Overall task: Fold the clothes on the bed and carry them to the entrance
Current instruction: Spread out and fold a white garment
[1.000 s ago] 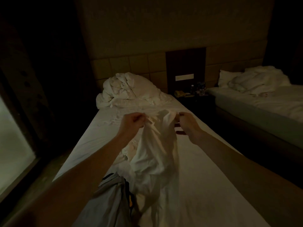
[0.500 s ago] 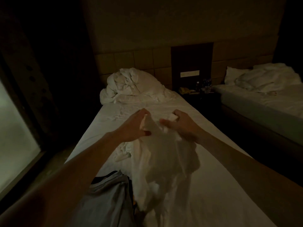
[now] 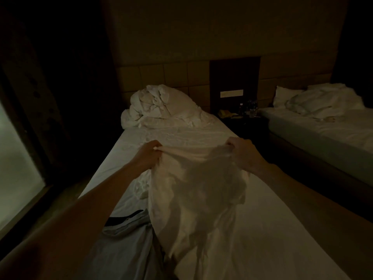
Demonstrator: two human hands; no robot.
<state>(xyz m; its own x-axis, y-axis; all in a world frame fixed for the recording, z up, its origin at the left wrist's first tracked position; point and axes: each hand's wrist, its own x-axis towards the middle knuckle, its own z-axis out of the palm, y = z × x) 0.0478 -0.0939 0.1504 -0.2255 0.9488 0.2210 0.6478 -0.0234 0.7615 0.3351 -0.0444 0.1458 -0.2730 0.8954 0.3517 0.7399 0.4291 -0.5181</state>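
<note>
two beds stand in a dim room, and the nearer bed point(image 3: 272, 229) runs straight away from the camera under a wrinkled white sheet. at the far left a pale frosted window point(image 3: 14, 174) gives the only bright patch, with a dark wall beside it. next comes a grey garment point(image 3: 125, 245) with a dark collar, lying on the bed's near left part under the left forearm. the left hand point(image 3: 146, 156) reaches forward over the bed, its grip clamped on the top edge of a white garment point(image 3: 193, 190). that garment is held up between both hands, its upper edge stretched across, its body hanging down to the sheet, where the lower part rests just beside the grey one. the cloth is thin and partly in shadow, so its shape is hard to read. the right hand point(image 3: 245, 156) holds the other end of the same edge, fingers curled and its grip closed on the cloth. beyond the hands, at the head of the bed, a crumpled white duvet point(image 3: 159, 107) is heaped against a padded, square-panelled headboard point(image 3: 171, 77). to the right of it a dark nightstand point(image 3: 240, 121) sits between the beds, carrying small bottles and a yellowish item too dim to name, under a dark wall panel with a pale plate. at the far right the second bed point(image 3: 323, 138) holds a pillow and more rumpled white bedding.
</note>
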